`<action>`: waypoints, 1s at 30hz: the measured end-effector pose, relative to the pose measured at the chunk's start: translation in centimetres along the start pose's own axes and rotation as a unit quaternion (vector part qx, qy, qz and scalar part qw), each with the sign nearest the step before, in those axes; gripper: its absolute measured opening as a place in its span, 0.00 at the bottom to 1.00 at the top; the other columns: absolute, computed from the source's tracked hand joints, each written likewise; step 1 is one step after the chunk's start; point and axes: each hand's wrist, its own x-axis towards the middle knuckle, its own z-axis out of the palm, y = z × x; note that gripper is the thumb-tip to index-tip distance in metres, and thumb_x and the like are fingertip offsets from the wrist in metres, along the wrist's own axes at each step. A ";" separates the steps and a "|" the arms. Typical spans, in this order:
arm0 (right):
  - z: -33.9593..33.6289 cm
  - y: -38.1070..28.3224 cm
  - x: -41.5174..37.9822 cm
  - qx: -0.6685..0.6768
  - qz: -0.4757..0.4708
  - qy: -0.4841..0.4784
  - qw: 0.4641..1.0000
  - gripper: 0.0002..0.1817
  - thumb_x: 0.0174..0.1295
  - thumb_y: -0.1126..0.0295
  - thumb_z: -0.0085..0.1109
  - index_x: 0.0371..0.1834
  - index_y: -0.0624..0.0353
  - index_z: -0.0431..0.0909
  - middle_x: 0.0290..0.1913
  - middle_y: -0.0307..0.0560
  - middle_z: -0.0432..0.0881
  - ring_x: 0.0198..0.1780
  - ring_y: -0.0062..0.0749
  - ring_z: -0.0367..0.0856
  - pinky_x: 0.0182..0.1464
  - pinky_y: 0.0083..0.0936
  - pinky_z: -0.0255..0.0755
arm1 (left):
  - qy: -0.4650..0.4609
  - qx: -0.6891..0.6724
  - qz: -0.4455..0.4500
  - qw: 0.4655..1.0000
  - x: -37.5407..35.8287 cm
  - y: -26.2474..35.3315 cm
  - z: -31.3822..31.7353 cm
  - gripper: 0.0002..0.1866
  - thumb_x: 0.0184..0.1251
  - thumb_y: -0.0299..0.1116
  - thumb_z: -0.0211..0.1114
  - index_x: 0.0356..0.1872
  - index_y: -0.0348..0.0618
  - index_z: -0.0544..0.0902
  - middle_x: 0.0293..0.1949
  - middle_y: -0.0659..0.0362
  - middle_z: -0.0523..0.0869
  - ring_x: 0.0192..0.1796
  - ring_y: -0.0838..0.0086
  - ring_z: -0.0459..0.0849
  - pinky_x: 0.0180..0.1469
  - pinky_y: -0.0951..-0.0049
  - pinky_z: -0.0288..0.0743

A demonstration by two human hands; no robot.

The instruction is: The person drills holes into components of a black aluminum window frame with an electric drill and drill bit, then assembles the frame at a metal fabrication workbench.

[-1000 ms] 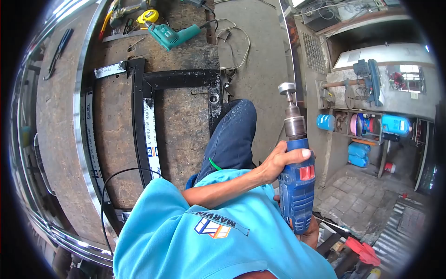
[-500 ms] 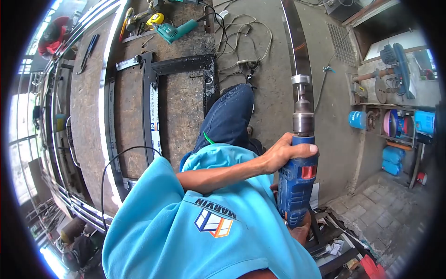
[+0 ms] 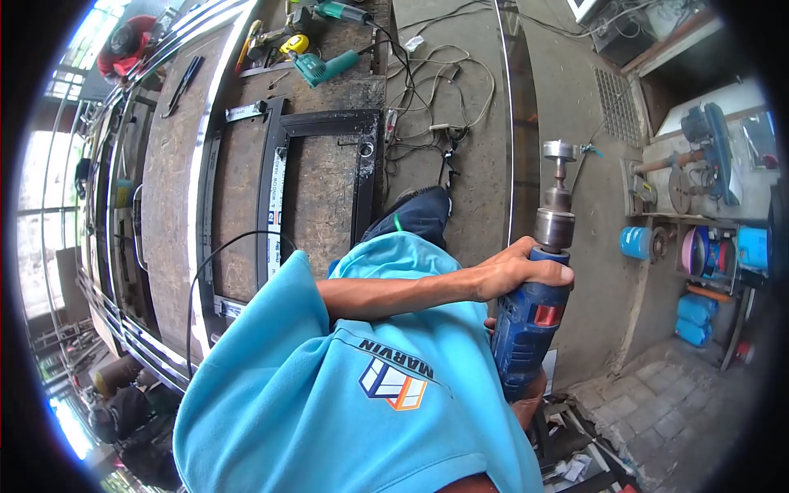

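A blue power drill (image 3: 526, 337) fitted with a hole saw (image 3: 560, 150) is held in front of my body at the right side. My left hand (image 3: 526, 271) reaches across and is closed round the front of the drill body, just behind its chuck (image 3: 555, 226). At the rear end, my right hand (image 3: 530, 400) grips the drill from below; most of its fingers are hidden behind the tool. The hole saw points away from me, to the right of a long, dark glossy bar (image 3: 523, 123) in this view.
At left, a workbench (image 3: 325, 181) bears a black metal frame (image 3: 275, 189), a teal power tool (image 3: 322, 67) and a yellow tape measure (image 3: 294, 43). Loose cables (image 3: 448, 127) lie on the floor. A person in red (image 3: 127, 45) is at far upper left. A blue-grey machine (image 3: 713, 148) stands at right.
The drill has tilted right and drawn back toward me. Its hole saw, which overlapped the long dark bar, now shows beside it. The view has shifted slightly; both hands keep their grip.
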 end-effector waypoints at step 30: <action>6.5 -9.3 19.7 -0.266 0.126 -0.001 0.956 0.45 0.25 0.66 0.73 0.55 0.70 0.67 0.46 0.54 0.77 0.47 0.39 0.79 0.51 0.32 0.73 | 0.726 0.227 0.127 0.637 -11.6 5.4 -35.7 0.13 0.63 0.36 0.65 0.41 0.37 0.84 0.32 0.61 0.85 0.33 0.79 0.80 0.37 0.80 0.73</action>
